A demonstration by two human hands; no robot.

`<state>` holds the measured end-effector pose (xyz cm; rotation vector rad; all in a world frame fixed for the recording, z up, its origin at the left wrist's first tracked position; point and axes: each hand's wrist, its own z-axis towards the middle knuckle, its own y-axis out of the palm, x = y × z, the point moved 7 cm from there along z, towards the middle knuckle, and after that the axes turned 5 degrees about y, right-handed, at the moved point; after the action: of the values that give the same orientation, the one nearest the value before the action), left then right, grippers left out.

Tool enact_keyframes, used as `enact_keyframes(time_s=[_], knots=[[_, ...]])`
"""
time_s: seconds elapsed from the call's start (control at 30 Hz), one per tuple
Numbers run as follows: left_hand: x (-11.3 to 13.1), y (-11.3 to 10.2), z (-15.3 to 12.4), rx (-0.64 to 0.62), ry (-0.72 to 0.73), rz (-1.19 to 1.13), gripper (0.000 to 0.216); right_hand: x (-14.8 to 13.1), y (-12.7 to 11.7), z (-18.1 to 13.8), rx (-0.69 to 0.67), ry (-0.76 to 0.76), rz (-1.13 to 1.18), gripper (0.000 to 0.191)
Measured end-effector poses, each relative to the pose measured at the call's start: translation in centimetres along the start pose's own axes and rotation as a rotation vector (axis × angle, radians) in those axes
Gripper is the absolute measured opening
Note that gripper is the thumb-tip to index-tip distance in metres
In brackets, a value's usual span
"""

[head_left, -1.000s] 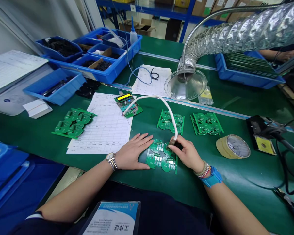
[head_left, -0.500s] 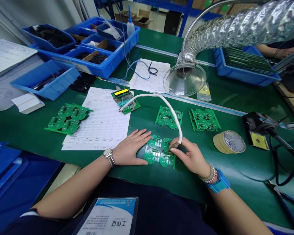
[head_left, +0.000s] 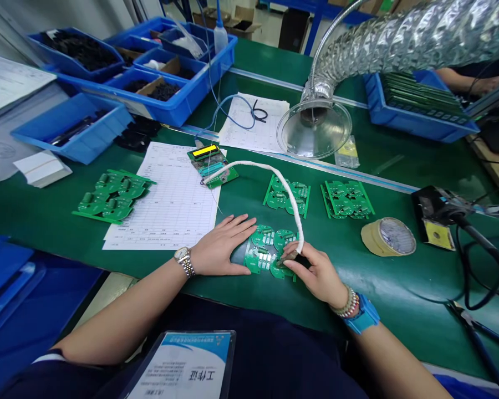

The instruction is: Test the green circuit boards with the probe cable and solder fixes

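Note:
A green circuit board panel point(head_left: 264, 250) lies flat on the table in front of me. My left hand point(head_left: 222, 246) rests spread at its left side, fingertips and thumb at the panel's edge. Between the thumb and fingers of my right hand point(head_left: 316, 271) is a small brownish probe connector point(head_left: 290, 256), held down against the right part of the panel. From it a white sleeved cable point(head_left: 289, 191) arches back to a green test board point(head_left: 213, 165) with a lit yellow display. My fingers partly cover the connector, so its contact with the board is hidden.
Stacked panels stand at left point(head_left: 113, 195), behind point(head_left: 286, 197) and at right point(head_left: 347, 199). A fume extractor hood point(head_left: 314, 130) hangs over the back. Also around are a tape roll point(head_left: 388, 236), pliers point(head_left: 476, 332), a blue parts tray point(head_left: 178, 105) and a co-worker's hand point(head_left: 488, 84).
My right hand has moved the connector slightly left and down across the panel, and the cable has followed. My left hand stays on the panel's left side. The camera view has shifted a little.

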<state>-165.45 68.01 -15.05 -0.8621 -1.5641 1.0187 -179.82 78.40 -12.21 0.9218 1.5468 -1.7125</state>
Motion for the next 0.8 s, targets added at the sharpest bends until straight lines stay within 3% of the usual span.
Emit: enact_keyframes(time_s=[0.53, 0.8], knots=[[0.0, -0.1, -0.1, 0.039, 0.017, -0.019, 0.094, 0.3, 0.0, 0.0, -0.018, 0.012, 0.006, 0.008], [0.0, -0.1, -0.1, 0.038, 0.016, -0.029, 0.094, -1.0, 0.2, 0.4, -0.042, -0.08, -0.048, 0.006]])
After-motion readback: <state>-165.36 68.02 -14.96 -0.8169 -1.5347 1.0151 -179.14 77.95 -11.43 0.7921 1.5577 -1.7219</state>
